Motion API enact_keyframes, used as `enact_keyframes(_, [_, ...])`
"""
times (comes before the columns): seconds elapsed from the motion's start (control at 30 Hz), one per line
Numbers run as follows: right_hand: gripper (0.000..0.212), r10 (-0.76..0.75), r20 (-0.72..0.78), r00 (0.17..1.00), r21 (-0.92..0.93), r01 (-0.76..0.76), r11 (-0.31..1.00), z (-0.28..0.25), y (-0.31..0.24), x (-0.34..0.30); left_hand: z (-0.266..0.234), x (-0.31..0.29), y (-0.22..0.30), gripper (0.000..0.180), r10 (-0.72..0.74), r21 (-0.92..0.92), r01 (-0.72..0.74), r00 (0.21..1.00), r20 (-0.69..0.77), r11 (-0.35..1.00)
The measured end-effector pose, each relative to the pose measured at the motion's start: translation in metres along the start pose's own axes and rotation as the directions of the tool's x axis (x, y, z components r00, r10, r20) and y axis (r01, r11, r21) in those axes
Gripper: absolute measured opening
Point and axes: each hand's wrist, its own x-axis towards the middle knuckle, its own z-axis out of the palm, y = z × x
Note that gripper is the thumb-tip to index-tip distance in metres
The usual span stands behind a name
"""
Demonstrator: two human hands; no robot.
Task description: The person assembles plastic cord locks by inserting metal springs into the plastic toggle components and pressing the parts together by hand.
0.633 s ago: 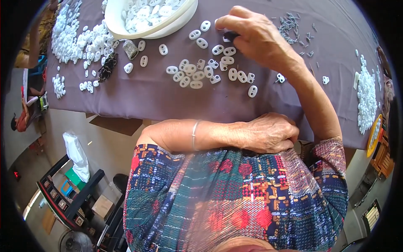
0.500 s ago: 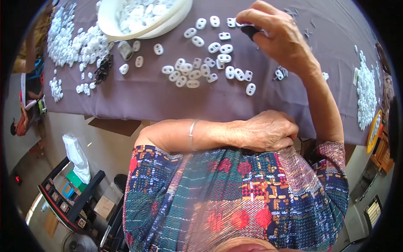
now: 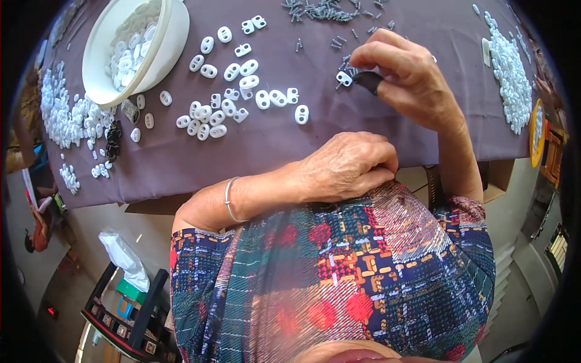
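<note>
Far left: loose heap of small white plastic two-hole toggle pieces (image 3: 63, 115) on the purple tablecloth (image 3: 290, 142), well apart from both hands.
Next right: white round plastic bowl (image 3: 103, 60), partly filled with the same pieces, probably the done or feed stock, can't tell which.
Centre: scattered cluster of white oval two-hole plastic toggles (image 3: 233, 91) lying loose on the cloth, looks like the batch not yet handled.
Left hand (image 3: 345, 166) closed in a loose fist at the near table edge, against the patterned shirt; can't tell if it holds anything.
Far centre: pile of small dark metal springs (image 3: 330, 11).
Right hand (image 3: 411, 81) pinches one white toggle piece (image 3: 344, 78) with a black part (image 3: 368, 81), just above the cloth.
Far right: second heap of tiny white plastic parts (image 3: 511, 72).
Judgement: mid-run, plenty left.
</note>
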Motion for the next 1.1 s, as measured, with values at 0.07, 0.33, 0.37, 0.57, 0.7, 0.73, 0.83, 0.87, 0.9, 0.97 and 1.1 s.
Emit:
enact_keyframes(0.07, [0.038, 0.042, 0.023, 0.999, -0.010, -0.042, 0.999, 0.005, -0.002, -0.003, 0.000, 0.001, -0.001, 0.011, -0.013, -0.006, 0.013, 1.000, 0.004, 1.000])
enact_keyframes(0.33, [0.043, -0.117, 0.056, 0.992, -0.098, 0.122, 0.988, 0.014, 0.007, 0.003, -0.003, 0.003, 0.001, 0.012, -0.057, 0.005, 0.057, 0.998, 0.042, 0.998])
enact_keyframes(0.37, [0.043, -0.139, 0.075, 0.987, -0.121, 0.148, 0.982, 0.014, 0.008, 0.004, -0.003, 0.003, 0.001, 0.012, -0.064, 0.002, 0.064, 0.997, 0.044, 0.998])
enact_keyframes(0.57, [0.035, -0.209, 0.081, 0.975, -0.184, 0.221, 0.958, 0.015, 0.010, 0.005, -0.005, 0.003, 0.003, 0.013, -0.072, 0.006, 0.072, 0.995, 0.064, 0.997])
enact_keyframes(0.7, [0.033, -0.236, 0.062, 0.970, -0.175, 0.244, 0.954, 0.016, 0.008, 0.003, -0.004, 0.003, 0.002, 0.014, -0.037, -0.053, 0.038, 0.999, 0.016, 0.998])
enact_keyframes(0.73, [0.032, -0.234, 0.051, 0.971, -0.165, 0.239, 0.957, 0.016, 0.008, 0.002, -0.006, 0.003, 0.004, 0.014, -0.060, -0.086, 0.062, 0.998, 0.026, 0.994])
enact_keyframes(0.83, [0.030, -0.186, 0.027, 0.982, -0.056, 0.187, 0.981, 0.009, 0.008, -0.001, -0.011, 0.000, 0.013, 0.013, -0.114, -0.143, 0.104, 0.991, -0.069, 0.984])
enact_keyframes(0.87, [0.029, -0.134, 0.026, 0.991, 0.047, 0.132, 0.990, 0.007, 0.009, -0.002, -0.011, -0.003, 0.016, 0.012, -0.150, -0.180, 0.119, 0.974, -0.172, 0.976])
enact_keyframes(0.9, [0.029, -0.131, 0.020, 0.991, 0.041, 0.130, 0.991, 0.003, 0.007, -0.003, -0.013, -0.005, 0.018, 0.009, -0.177, -0.206, 0.120, 0.943, -0.282, 0.971])
enact_keyframes(0.97, [0.028, -0.050, 0.014, 0.999, 0.191, 0.046, 0.980, -0.006, 0.001, -0.005, -0.017, -0.008, 0.020, 0.013, -0.179, -0.214, 0.080, 0.850, -0.495, 0.973])
enact_keyframes(1.1, [0.019, 0.044, 0.013, 0.999, 0.392, -0.046, 0.919, -0.002, -0.009, -0.014, -0.026, -0.003, 0.019, 0.017, -0.360, -0.451, 0.070, 0.717, -0.597, 0.890])
